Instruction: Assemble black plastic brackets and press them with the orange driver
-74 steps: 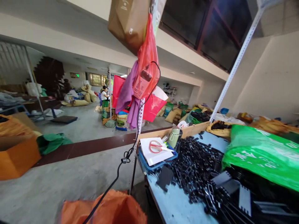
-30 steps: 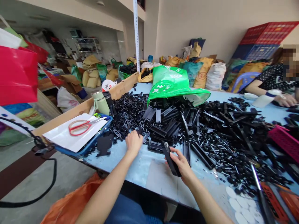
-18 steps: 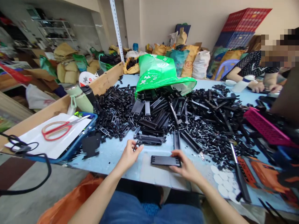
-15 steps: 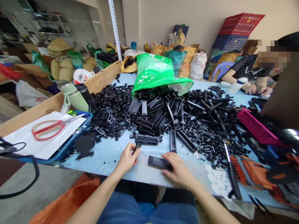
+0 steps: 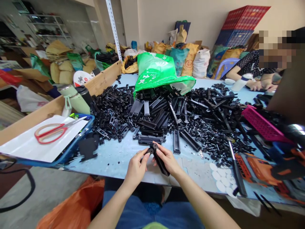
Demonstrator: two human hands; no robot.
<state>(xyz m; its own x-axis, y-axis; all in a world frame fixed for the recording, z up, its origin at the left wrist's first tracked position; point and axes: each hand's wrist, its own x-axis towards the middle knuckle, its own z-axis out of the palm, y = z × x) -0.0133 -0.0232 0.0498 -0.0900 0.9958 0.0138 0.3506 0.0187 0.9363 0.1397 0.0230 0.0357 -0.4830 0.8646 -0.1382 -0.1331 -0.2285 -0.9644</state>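
My right hand is closed round a long black plastic piece, tilted above the front of the blue table. Fingers of my left hand pinch a smaller black part against the upper end of that long piece. Both hands nearly meet. Just beyond them lie a black assembled piece and a channel-shaped black piece. A large heap of black parts spreads behind, with a green bag on top.
Red-handled scissors rest on white paper over a blue tray at left, near a green bottle. To the right are a hammer, white discs, an orange tool and a pink basket. Another person's hands are at far right.
The right hand has lifted the long black piece off the table. My left hand has moved right with its small part, bringing the two pieces together.
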